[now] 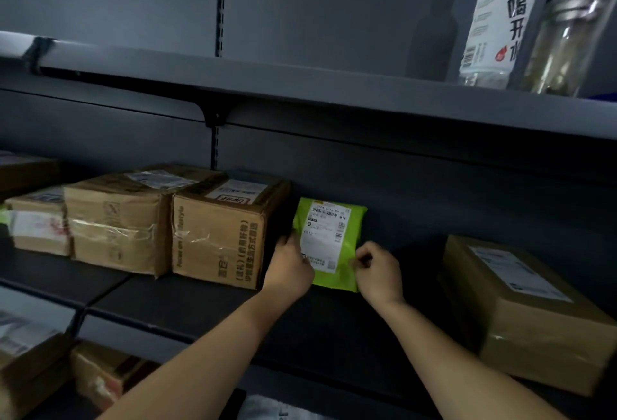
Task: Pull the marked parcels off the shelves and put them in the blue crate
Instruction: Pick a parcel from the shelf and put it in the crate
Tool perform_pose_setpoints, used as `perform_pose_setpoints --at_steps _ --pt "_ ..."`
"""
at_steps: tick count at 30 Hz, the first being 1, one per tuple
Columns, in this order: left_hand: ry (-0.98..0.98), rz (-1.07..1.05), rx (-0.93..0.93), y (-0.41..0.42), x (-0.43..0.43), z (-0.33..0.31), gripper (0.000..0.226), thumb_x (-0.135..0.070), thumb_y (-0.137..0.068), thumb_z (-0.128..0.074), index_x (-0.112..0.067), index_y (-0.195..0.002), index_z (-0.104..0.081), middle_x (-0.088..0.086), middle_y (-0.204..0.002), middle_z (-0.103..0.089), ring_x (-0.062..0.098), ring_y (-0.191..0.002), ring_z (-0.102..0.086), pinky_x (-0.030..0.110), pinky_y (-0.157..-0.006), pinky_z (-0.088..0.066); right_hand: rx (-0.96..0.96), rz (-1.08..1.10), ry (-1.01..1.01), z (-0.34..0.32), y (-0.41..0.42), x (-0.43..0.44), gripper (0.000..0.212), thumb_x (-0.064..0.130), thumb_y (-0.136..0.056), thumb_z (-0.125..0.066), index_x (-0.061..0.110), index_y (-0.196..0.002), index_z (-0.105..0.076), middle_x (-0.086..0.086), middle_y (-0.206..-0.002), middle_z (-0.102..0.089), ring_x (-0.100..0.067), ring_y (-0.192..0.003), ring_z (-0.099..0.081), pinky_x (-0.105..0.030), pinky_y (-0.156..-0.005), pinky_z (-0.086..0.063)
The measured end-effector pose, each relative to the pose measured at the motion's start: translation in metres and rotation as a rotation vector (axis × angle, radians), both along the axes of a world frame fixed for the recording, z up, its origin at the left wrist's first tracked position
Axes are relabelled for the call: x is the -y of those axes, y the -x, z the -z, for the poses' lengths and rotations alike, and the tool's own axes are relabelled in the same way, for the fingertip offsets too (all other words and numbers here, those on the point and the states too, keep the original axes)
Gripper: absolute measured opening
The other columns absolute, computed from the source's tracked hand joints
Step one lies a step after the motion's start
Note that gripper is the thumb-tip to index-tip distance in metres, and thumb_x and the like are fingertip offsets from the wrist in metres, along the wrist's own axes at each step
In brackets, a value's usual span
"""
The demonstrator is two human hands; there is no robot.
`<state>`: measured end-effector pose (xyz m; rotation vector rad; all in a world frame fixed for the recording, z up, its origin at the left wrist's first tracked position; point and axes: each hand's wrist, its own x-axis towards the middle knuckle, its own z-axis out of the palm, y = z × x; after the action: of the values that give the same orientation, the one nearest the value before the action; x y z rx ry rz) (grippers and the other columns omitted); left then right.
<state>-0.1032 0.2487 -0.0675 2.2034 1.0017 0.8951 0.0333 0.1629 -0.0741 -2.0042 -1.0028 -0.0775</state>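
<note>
A lime-green mailer bag (329, 219) with a white shipping label stands leaning against the back wall of the middle shelf (200, 306). My left hand (292, 267) grips its lower left edge. My right hand (379, 269) pinches its lower right corner. Both forearms reach in from the bottom of the view. The blue crate is not in view.
Taped cardboard boxes (220, 236) line the shelf just left of the mailer, touching my left hand. Another cardboard box (521, 312) lies to the right. A water bottle (497, 19) and a glass jar (574, 29) stand on the upper shelf. More boxes (100, 376) sit below.
</note>
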Motion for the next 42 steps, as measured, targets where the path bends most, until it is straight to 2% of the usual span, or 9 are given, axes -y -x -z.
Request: perform_pose_setpoints --at_steps 9,17,20,25,29,32,34,38,42 --pt "-0.076 0.1 0.181 0.009 0.041 -0.006 0.056 0.002 -0.087 -0.05 -0.016 -0.139 -0.041 0.005 -0.124 -0.05 0.018 -0.117 -0.049 0.017 -0.088 -0.036 0.049 0.023 -0.062 -0.007 -0.009 0.033 0.007 0.013 -0.085 -0.067 0.015 -0.084 -0.061 0.0 -0.089 -0.061 -0.017 -0.082 -0.058 -0.026 -0.07 -0.043" --pt "0.023 0.165 -0.126 0.019 0.048 -0.012 0.042 -0.014 -0.09 -0.057 -0.013 -0.132 -0.052 0.011 -0.129 -0.056 0.024 -0.119 -0.053 0.026 -0.094 -0.045 -0.088 0.043 0.157 -0.002 -0.017 0.046 0.005 0.015 -0.084 -0.063 0.015 -0.089 -0.066 -0.004 -0.097 -0.069 -0.022 -0.092 -0.063 -0.033 -0.08 -0.052" --pt "-0.125 0.15 -0.22 0.032 0.045 -0.032 0.038 -0.021 -0.091 -0.057 -0.017 -0.129 -0.058 0.008 -0.128 -0.059 0.022 -0.116 -0.057 0.029 -0.096 -0.047 -0.088 0.059 0.276 -0.007 -0.012 0.043 0.027 0.023 -0.084 -0.064 0.015 -0.109 -0.059 -0.008 -0.11 -0.064 -0.026 -0.101 -0.061 -0.033 -0.083 -0.051" --pt "-0.374 -0.035 -0.007 0.076 0.016 -0.084 0.021 -0.02 -0.09 -0.055 -0.023 -0.104 -0.072 0.003 -0.102 -0.072 0.023 -0.092 -0.067 0.037 -0.081 -0.055 0.067 0.007 0.181 -0.039 0.031 0.011 0.032 0.035 -0.09 -0.059 0.012 -0.113 -0.062 -0.009 -0.113 -0.066 -0.027 -0.109 -0.06 -0.034 -0.087 -0.05" --pt "-0.452 -0.143 -0.186 0.115 -0.047 -0.102 0.028 -0.022 -0.091 -0.051 -0.018 -0.113 -0.067 0.011 -0.113 -0.065 0.031 -0.109 -0.057 0.042 -0.092 -0.048 -0.182 -0.216 0.03 -0.068 0.091 -0.028 0.035 0.046 -0.093 -0.055 0.016 -0.109 -0.066 0.004 -0.106 -0.066 -0.015 -0.1 -0.06 -0.031 -0.087 -0.049" --pt "-0.348 -0.197 -0.297 0.134 -0.081 -0.104 0.035 -0.029 -0.093 -0.047 -0.013 -0.12 -0.063 0.015 -0.12 -0.06 0.035 -0.114 -0.053 0.042 -0.095 -0.045 -0.4 -0.282 -0.013 -0.084 0.125 -0.048 0.026 0.048 -0.095 -0.051 0.025 -0.095 -0.063 0.009 -0.094 -0.061 -0.008 -0.085 -0.056 -0.03 -0.085 -0.049" --pt "-0.275 -0.147 -0.248 0.142 -0.091 -0.104 0.033 -0.027 -0.096 -0.047 -0.008 -0.116 -0.064 0.016 -0.115 -0.064 0.035 -0.108 -0.058 0.035 -0.086 -0.046 -0.529 -0.286 -0.024 -0.089 0.139 -0.056 0.025 0.047 -0.095 -0.051 0.026 -0.086 -0.059 0.008 -0.087 -0.061 -0.005 -0.078 -0.054 -0.03 -0.081 -0.051" --pt "-0.132 -0.103 -0.156 0.153 -0.098 -0.107 0.025 -0.02 -0.094 -0.052 0.0 -0.096 -0.066 0.016 -0.092 -0.065 0.032 -0.091 -0.062 0.028 -0.068 -0.04 -0.653 -0.261 -0.043 -0.088 0.153 -0.062 0.023 0.043 -0.094 -0.055 0.022 -0.096 -0.063 0.002 -0.092 -0.068 -0.01 -0.083 -0.06 -0.028 -0.071 -0.048" --pt "-0.04 -0.055 -0.2 0.163 -0.098 -0.113 0.027 -0.019 -0.091 -0.06 -0.007 -0.068 -0.054 0.004 -0.066 -0.054 0.017 -0.062 -0.05 0.027 -0.056 -0.039 -0.668 -0.228 -0.104 -0.085 0.161 -0.059 0.012 0.035 -0.093 -0.06 0.023 -0.095 -0.063 0.001 -0.094 -0.069 -0.012 -0.088 -0.06 -0.036 -0.09 -0.049"
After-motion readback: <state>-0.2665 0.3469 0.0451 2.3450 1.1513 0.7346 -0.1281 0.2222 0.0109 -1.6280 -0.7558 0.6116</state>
